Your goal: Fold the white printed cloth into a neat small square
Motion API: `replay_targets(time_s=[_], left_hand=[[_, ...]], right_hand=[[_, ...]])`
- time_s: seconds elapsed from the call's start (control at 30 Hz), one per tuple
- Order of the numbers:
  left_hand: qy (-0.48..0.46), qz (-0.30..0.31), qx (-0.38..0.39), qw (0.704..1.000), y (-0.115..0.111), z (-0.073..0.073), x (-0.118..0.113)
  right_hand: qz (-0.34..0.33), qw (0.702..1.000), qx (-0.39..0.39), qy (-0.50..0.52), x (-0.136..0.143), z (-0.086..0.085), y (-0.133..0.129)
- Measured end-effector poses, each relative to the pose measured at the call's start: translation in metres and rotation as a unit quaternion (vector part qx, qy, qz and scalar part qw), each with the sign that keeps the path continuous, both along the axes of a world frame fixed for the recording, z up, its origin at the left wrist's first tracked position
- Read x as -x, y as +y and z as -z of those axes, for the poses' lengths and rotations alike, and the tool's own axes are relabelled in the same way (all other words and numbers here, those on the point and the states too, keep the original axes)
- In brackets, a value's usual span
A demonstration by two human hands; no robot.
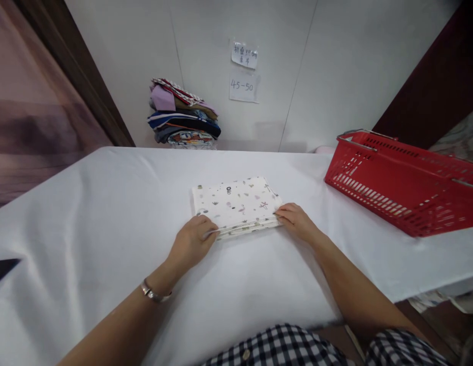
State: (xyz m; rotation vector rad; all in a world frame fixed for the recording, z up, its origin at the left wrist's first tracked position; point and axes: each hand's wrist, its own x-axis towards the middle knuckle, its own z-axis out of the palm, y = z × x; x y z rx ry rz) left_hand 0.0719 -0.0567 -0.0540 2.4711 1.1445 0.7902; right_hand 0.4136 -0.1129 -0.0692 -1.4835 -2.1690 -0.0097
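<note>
A white cloth with small printed figures lies folded into a flat rectangle in the middle of the table, its layered edge facing me. My left hand pinches the near left corner of it, with the thumb and fingers closed on the fabric. At the near right corner, my right hand is closed on the cloth between thumb and fingers. Both hands rest low over the table, one at each end of the near edge.
The table has a white cover. On the right stands a red plastic basket with metal handles. Beyond the far edge, a pile of folded fabrics sits against the wall, left of two paper notes. A dark item shows at far left.
</note>
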Motion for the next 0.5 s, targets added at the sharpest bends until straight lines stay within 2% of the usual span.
replay_targets(time_s=[0.1,0.27,0.4,0.5], left_hand=[[0.014,-0.006,-0.005,1.000,0.0009,0.0020,0.0001],[0.015,-0.005,0.028,0.999,0.0003,0.0000,-0.0003],[-0.011,-0.016,0.033,0.999,-0.0013,-0.0021,-0.0020],[0.006,-0.010,-0.003,1.000,-0.0009,-0.0017,-0.0035]], right_hand=[[0.006,1.000,0.007,-0.016,0.0005,0.0025,0.0029],[0.041,0.999,0.002,-0.017,0.0059,0.0077,0.0075],[0.065,0.997,-0.035,0.011,0.0071,0.0047,0.0065],[0.061,0.996,-0.069,-0.002,0.0040,0.0007,0.0022]])
